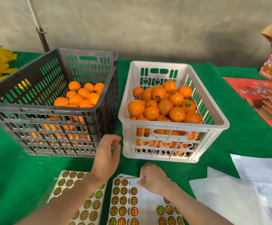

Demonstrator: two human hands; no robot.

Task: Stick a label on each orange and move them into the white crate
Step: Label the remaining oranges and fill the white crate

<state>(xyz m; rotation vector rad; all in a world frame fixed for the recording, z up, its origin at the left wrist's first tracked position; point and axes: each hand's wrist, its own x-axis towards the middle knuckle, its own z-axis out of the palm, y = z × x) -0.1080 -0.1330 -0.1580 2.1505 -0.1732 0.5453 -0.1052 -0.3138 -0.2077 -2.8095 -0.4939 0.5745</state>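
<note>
Head view: black crate (51,111) is sitting left on the green surface (245,119), holding plain oranges (77,98). White crate (127,127) is standing just beside it, carrying an orange heap (164,106), two showing round dark labels (187,104). Right hand (153,177) is pinching the edge of a label sheet (120,200). Left hand (106,159) is hovering before the gap between the crates with fingers curled; can't tell if it's holding anything. Both hands are apart from the fruit.
</note>
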